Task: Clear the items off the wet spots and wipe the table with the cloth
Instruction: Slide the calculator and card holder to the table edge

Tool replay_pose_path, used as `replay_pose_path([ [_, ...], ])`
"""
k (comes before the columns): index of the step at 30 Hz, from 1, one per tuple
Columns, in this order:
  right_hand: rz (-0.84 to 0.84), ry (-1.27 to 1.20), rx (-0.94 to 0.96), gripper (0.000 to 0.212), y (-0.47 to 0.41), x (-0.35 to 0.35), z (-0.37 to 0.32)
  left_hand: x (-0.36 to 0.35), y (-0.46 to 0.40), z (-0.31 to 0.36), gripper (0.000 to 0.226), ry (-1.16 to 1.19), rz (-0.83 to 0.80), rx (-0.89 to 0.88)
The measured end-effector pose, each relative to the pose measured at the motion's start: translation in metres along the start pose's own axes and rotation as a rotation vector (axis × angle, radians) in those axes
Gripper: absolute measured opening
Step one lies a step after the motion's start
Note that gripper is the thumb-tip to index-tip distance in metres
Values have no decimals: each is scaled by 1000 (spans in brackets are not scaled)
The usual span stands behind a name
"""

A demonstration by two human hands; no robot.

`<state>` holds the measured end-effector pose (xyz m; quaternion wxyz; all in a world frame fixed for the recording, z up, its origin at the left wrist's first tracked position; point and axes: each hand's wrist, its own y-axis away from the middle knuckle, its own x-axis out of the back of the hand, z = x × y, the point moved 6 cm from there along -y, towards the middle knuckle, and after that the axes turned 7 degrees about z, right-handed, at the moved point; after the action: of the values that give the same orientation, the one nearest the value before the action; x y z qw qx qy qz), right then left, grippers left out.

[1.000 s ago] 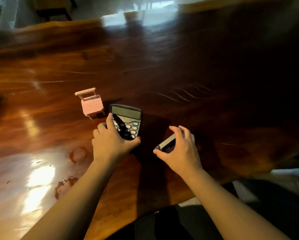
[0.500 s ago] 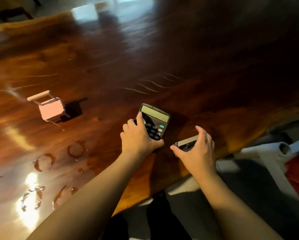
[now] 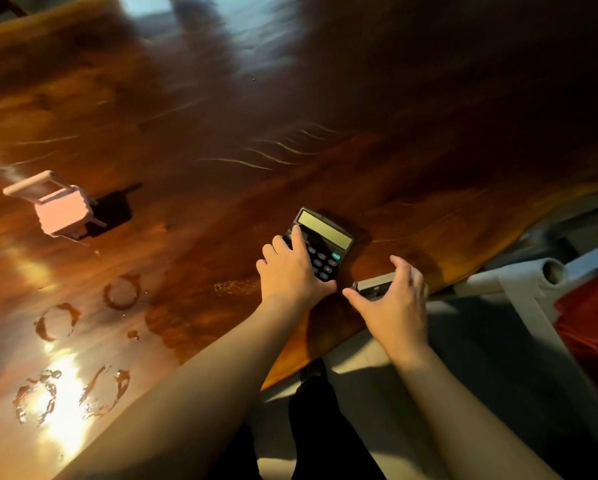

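My left hand (image 3: 292,271) lies flat over the keys of the calculator (image 3: 323,242), fingers spread and pressing it to the table (image 3: 377,109) rather than gripping it. My right hand (image 3: 393,303) is curled round a small grey box (image 3: 373,285), thumb at its near end and fingers over its top; both things sit close to the table's near edge, towards its right end. The wet rings (image 3: 83,344) lie bare along the near edge to the left, and the pink toy chair (image 3: 60,209) stands further in, well apart from them. I see no cloth anywhere. My worry is the edge: the box sits so close to it that a careless release could send it off, and my left forearm could drag through the water.
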<state>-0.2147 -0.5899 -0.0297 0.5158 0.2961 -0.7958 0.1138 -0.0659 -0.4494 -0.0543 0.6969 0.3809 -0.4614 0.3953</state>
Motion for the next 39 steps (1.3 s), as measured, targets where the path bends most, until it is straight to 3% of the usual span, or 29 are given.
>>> replay_pose_path([
  [8,-17,96,37,98,-4,-11,-2,-7,1,0,127,-52,-19,-15],
  [12,-117,72,0,108,-4,-16,-3,-1,1,-13,131,-5,-43,-13],
  [17,-119,45,-20,103,-7,-3,-8,22,5,-42,115,56,6,-15],
  [21,-62,8,129,86,-3,10,-40,53,13,-76,107,92,55,-22],
  [25,-118,-78,310,78,10,8,-90,86,25,-111,103,112,112,-14],
  [39,-289,-133,705,79,79,-41,-261,173,75,-263,95,290,273,207],
])
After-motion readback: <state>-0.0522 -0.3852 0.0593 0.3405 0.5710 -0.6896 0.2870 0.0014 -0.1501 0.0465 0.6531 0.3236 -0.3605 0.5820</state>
